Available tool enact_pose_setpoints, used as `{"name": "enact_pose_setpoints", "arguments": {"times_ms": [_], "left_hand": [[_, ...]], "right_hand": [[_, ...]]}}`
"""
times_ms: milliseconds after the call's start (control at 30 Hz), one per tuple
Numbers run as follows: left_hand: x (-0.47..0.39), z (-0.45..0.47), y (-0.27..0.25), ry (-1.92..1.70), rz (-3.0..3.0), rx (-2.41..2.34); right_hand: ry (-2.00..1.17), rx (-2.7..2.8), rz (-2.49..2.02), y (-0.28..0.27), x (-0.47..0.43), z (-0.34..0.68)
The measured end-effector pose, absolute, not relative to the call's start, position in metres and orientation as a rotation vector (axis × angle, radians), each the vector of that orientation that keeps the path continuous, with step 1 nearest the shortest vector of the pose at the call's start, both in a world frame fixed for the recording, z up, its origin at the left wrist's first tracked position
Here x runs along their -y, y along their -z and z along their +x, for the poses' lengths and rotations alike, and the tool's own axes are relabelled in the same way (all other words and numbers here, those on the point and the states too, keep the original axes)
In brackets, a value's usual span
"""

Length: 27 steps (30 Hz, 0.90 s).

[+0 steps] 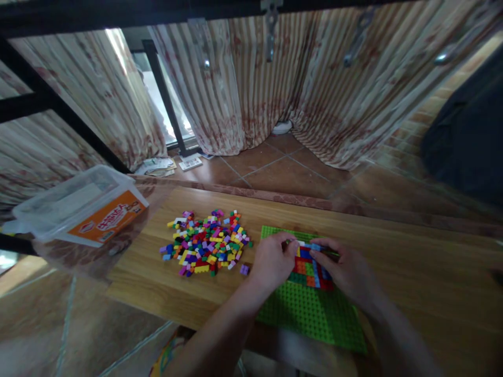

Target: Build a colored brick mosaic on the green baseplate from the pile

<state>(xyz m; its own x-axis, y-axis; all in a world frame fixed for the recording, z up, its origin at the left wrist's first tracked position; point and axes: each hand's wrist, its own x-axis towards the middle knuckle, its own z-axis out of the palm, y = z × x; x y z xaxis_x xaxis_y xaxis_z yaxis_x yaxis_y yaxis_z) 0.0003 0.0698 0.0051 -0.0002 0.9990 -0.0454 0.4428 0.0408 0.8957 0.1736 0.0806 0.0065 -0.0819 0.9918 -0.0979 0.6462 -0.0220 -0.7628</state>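
Observation:
A green studded baseplate (310,314) lies on the wooden table, with a block of colourful toy bricks (305,268) built up on its far half. My left hand (275,259) is at the block's far left corner, fingers curled and pinched close to a white brick (301,244). Whether something sits inside that pinch is hidden. From the other side, my right hand (341,262) has thumb and forefinger closed around a light-blue brick (315,247) at the block's far edge. Left of the baseplate, a purple brick (244,269) lies apart from a loose pile of mixed bricks (208,241).
A clear plastic tub (74,199) with an orange label stands beyond the table's left end. The wooden table (424,251) runs to the right. Behind it are striped curtains (259,89), a tiled floor (271,162) and papers (157,166). A dark metal bar (157,18) crosses the top.

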Motion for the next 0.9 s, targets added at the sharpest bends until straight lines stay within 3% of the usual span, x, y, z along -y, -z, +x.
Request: {"name": "enact_pose_setpoints", "arguments": {"times_ms": [533,633,900], "left_hand": [[-0.066,-0.036,-0.028,-0.926,1.671,-1.574],[-0.066,-0.082,-0.042,-0.827,1.753,-1.577],[-0.054,-0.157,-0.05,-0.326,1.701,-2.141]], "right_hand": [[-1.019,1.716,-1.758,-0.01,-0.082,0.186],[-0.98,1.703,-1.767,-0.012,-0.082,0.185],[-0.921,1.722,-1.74,-0.015,-0.085,0.181]]}}
